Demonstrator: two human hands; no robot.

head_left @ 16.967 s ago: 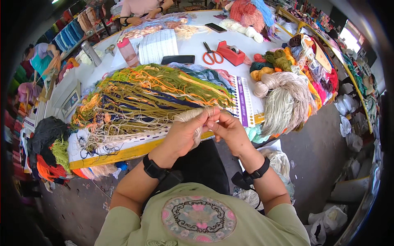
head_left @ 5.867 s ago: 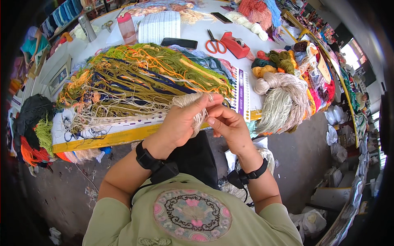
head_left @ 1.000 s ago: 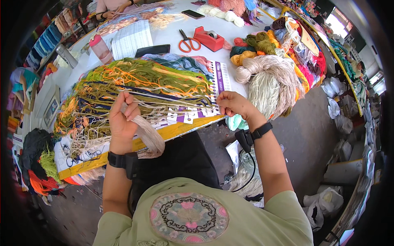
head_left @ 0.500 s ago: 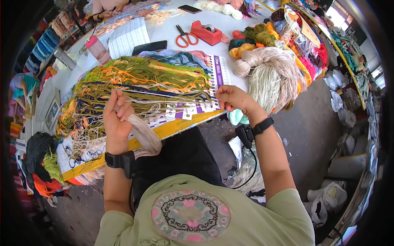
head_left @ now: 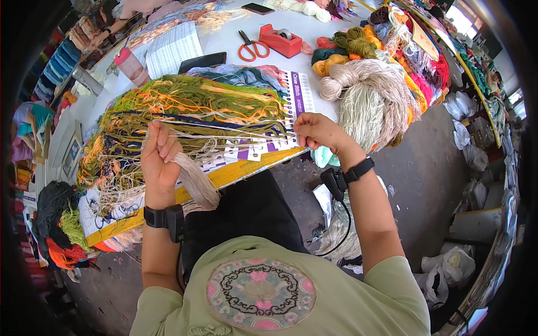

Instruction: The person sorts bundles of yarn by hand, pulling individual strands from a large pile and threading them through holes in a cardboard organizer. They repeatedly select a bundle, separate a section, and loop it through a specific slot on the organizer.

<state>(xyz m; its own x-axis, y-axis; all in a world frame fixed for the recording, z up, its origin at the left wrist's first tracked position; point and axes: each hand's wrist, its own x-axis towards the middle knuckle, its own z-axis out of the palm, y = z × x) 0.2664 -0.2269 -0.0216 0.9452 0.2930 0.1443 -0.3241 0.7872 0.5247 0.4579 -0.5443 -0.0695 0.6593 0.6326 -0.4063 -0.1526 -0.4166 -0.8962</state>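
My left hand (head_left: 159, 154) is closed around a beige skein of thread (head_left: 197, 182), which hangs over the table's front edge toward my lap. Pale strands run from it across to my right hand (head_left: 319, 133). Thumb and fingertips of the right hand are pinched on the strands beside a white and purple card with punched holes (head_left: 300, 95). Beneath the strands lie many olive, green, orange and navy threads (head_left: 196, 106), spread over the table. Several card ends (head_left: 246, 152) show at the yellow edge below them.
Orange-handled scissors (head_left: 253, 47) and a red tape dispenser (head_left: 280, 40) lie farther back. At left are a black phone (head_left: 204, 62), a printed sheet (head_left: 175, 51) and a pink-lidded bottle (head_left: 130, 67). Coloured skeins (head_left: 364, 89) heap at right. Plastic bags (head_left: 448, 269) sit on the floor.
My hands stay almost in place, the right one raised very slightly, with the strands between them. Across the table, another person's arm has stretched out toward the left.
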